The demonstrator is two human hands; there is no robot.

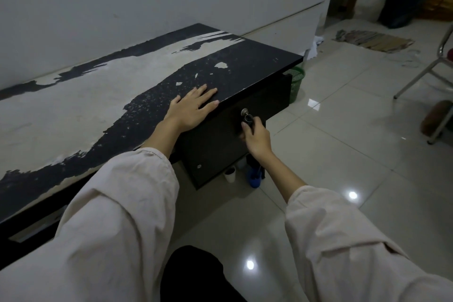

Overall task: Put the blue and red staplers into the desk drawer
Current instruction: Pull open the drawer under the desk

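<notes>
Two hands are at the desk [73,110], and no staplers show anywhere in this view, so I cannot tell where the blue one or the red one is. The left hand [190,109] lies flat and open on the desk top, fingers spread, holding nothing. The right hand [255,137] is curled around the key [248,119] that sticks out of the lock [244,112] on the drawer [220,140]. The drawer front sits flush with the desk, so it looks closed. I think the step now is to unlock it or pull it out. The key is small, hard and thin, so a pinch with thumb and finger near its head seems best. The drawer is a stiff black box and may be heavy or sticky to slide. No handle shows, so pulling on the key may be the way, and the flat hand could keep the desk steady. Staplers are most likely hard and a bit heavy, and easy to grab around the middle.
</notes>
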